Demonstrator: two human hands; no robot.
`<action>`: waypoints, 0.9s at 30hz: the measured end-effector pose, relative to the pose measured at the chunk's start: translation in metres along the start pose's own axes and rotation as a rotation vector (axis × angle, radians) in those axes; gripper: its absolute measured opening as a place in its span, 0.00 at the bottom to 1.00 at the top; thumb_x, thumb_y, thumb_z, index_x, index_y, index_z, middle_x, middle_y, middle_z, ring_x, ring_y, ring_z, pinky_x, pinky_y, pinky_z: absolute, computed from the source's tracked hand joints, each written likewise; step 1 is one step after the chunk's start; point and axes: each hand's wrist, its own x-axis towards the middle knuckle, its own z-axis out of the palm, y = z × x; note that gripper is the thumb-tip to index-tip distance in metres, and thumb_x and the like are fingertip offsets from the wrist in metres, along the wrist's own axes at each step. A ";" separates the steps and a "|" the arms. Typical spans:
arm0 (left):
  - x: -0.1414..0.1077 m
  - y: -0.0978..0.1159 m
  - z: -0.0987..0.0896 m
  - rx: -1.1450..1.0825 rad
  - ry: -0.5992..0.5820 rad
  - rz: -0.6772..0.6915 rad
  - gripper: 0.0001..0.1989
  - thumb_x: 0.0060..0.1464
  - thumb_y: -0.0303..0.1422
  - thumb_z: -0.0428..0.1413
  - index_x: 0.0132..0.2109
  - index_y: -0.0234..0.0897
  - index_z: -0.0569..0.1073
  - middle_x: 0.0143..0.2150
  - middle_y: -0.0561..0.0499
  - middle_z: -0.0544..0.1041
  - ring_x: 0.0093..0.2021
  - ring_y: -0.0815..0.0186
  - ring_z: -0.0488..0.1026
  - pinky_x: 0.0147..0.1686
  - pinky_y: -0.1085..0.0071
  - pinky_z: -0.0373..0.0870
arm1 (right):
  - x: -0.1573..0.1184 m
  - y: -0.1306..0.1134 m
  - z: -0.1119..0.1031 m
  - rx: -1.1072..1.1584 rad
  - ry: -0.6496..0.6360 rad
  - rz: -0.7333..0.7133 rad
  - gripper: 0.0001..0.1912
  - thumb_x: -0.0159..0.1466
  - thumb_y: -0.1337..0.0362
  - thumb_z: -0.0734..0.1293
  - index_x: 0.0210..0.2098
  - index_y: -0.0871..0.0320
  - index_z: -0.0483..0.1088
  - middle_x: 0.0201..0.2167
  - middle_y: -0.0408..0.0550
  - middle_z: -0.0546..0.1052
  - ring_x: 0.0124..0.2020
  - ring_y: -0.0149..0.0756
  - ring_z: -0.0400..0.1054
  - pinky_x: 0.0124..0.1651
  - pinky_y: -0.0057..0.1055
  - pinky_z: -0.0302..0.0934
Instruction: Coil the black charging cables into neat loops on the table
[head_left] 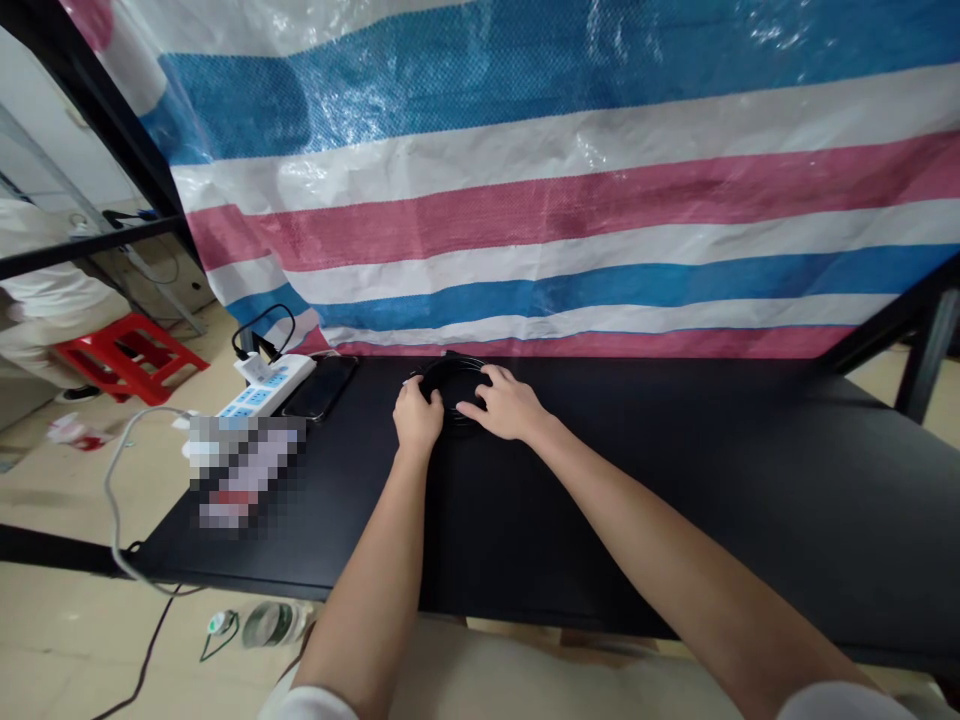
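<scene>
A coiled black cable [454,368] lies on the black tabletop [600,480], near its far edge. My left hand [418,412] grips the coil's left side, with the thumb toward the inside of the loop. On the opposite side, my right hand [511,402] has its fingers over the coil's edge and its thumb reaching in toward the middle. Both hands are closed round the cable, and the dark table makes its lower strands hard to make out.
Left of the hands are a white power strip [259,395] with plugs, a dark phone [321,388] and a blurred-out item [251,475]. A striped plastic sheet [525,220] hangs behind the table. A seated person [52,290] and red stool [131,355] are at far left.
</scene>
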 end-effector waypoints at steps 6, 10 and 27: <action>-0.014 0.011 0.005 -0.109 -0.146 0.059 0.09 0.41 0.26 0.61 0.34 0.40 0.76 0.42 0.41 0.79 0.51 0.46 0.73 0.55 0.53 0.64 | -0.028 0.032 0.011 0.057 0.102 0.089 0.21 0.64 0.48 0.59 0.39 0.58 0.75 0.61 0.57 0.63 0.62 0.49 0.55 0.56 0.46 0.59; -0.024 0.013 0.016 -0.307 -0.394 0.068 0.13 0.40 0.26 0.61 0.37 0.40 0.77 0.42 0.42 0.80 0.47 0.51 0.76 0.51 0.54 0.69 | -0.042 0.071 0.009 0.141 0.160 0.176 0.20 0.65 0.50 0.58 0.28 0.55 0.73 0.58 0.51 0.67 0.58 0.46 0.62 0.52 0.44 0.62; -0.011 0.013 0.009 -0.250 -0.194 -0.139 0.05 0.40 0.24 0.57 0.23 0.40 0.72 0.25 0.51 0.75 0.31 0.61 0.73 0.40 0.63 0.69 | -0.065 0.143 0.018 0.327 0.505 0.369 0.08 0.56 0.58 0.65 0.23 0.53 0.71 0.47 0.51 0.76 0.51 0.47 0.66 0.55 0.48 0.59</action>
